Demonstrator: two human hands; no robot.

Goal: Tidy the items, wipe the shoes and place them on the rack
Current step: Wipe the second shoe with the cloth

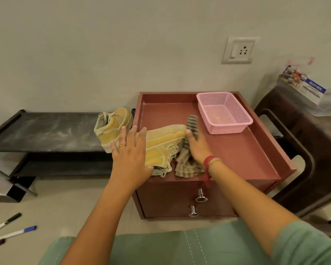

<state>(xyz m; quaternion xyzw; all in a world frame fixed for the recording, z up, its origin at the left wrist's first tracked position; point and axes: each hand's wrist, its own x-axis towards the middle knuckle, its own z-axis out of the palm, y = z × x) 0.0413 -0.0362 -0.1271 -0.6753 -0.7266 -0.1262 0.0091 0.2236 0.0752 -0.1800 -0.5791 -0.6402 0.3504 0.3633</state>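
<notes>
A yellow sneaker (165, 144) lies on its side on the brown cabinet top (237, 150). My left hand (131, 153) rests flat over its heel end, fingers spread. My right hand (198, 148) grips a striped grey-beige cloth (187, 165) against the sneaker's toe side; part of the cloth sticks up blurred above the fingers. The second yellow sneaker (113, 127) stands upright on the right end of the black shoe rack (46, 131), left of the cabinet.
A pink mesh basket (224, 111) sits at the cabinet's back right. A dark plastic chair (304, 150) stands to the right, holding a packaged box. Pens (6, 230) lie on the floor at lower left. Two metal drawer knobs (199, 197) face me.
</notes>
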